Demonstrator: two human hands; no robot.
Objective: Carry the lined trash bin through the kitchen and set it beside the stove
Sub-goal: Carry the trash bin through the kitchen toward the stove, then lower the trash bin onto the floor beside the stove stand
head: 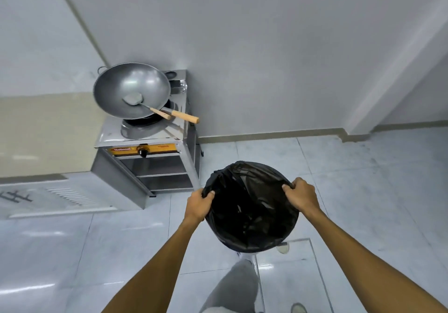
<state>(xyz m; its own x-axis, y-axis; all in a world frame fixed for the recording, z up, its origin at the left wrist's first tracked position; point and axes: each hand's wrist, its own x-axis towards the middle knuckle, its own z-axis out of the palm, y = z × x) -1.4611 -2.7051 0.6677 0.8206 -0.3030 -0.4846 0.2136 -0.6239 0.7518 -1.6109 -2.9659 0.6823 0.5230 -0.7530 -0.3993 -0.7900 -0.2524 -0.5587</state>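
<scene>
Head view: the trash bin (252,208) sits low in the middle of the picture, held out over the pale tiled floor (363,179); a black liner (244,181) is folded over its round rim and fills the inside, so the bin's own wall hardly shows. The left hand (197,203) grips the rim on the bin's left side, fingers curled shut over the liner with the thumb on top; the right hand (301,195) grips the opposite side of the rim the same way, closed on bin and liner together; both bare forearms reach in from the bottom edge. The bin's base is hidden, so whether it touches the floor cannot be told. Beyond the bin, to its upper left and near but apart from it, stands the steel stove (150,157) against the grey wall (266,45), close to the room's corner; a large metal wok (132,89) sits tilted on the burner, and a spatula (160,108) lies in it, its wooden handle jutting past the stove's right edge. A yellow strip with a black knob (143,152) runs along the stove's front. Below the bin a grey trouser leg (232,286) and light shoes (283,247) show.
</scene>
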